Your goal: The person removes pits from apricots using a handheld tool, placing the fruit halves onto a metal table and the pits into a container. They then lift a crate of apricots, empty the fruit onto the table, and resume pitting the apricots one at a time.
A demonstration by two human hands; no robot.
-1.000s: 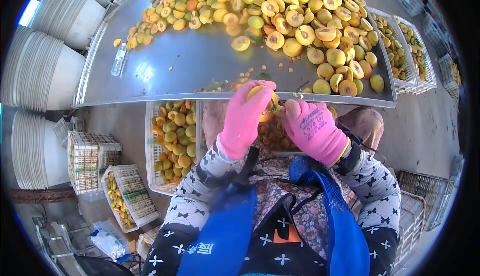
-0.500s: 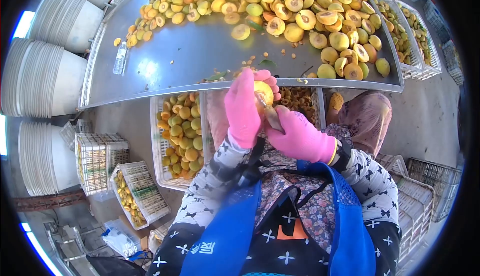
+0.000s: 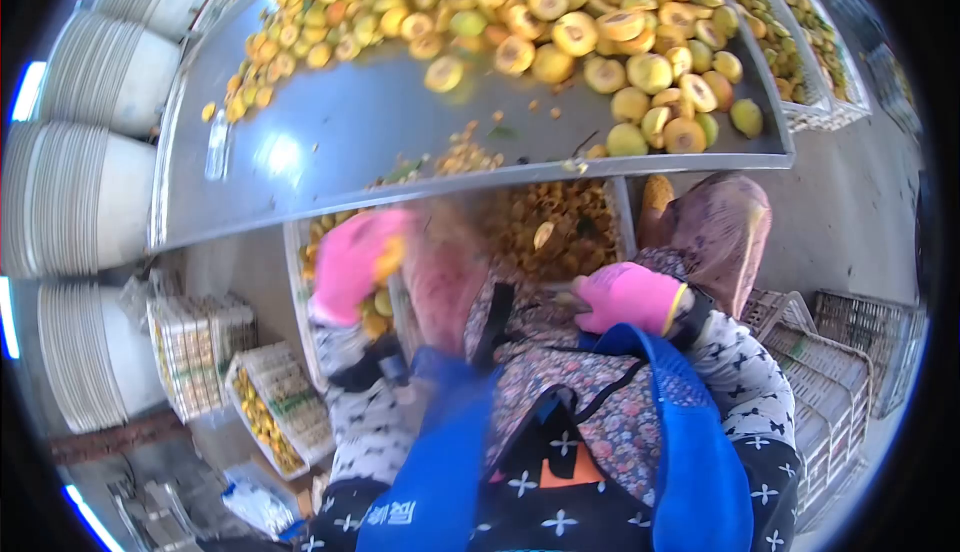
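My left hand [image 3: 357, 262], in a pink glove and blurred by motion, is over the crate of yellow peaches [image 3: 377, 320] at the left. Its fingers are curled round a yellow-orange peach piece [image 3: 390, 256], partly hidden by the glove. My right hand [image 3: 628, 299], also in pink, is closed low over my lap. From its thumb side juts the end of a short tool [image 3: 568, 299], too blurred to make out its tip. Between my hands, a pale oval piece [image 3: 543, 235] shows over a crate of brownish pits and scraps [image 3: 575, 214].
A metal table [image 3: 330, 167] with a raised rim carries a heap of halved and whole peaches [image 3: 575, 34], loose pits [image 3: 470, 157] and a plastic bottle [image 3: 217, 147]. Filled crates [image 3: 835, 47] stand at the right, more crates [image 3: 285, 407] at the left. Stacked white tubs [image 3: 85, 197] line the left side.
My left hand has left the spot by the table edge and swung left and down over the peach crate with the fruit. My right hand has dropped slightly, away from the fruit, with the tool.
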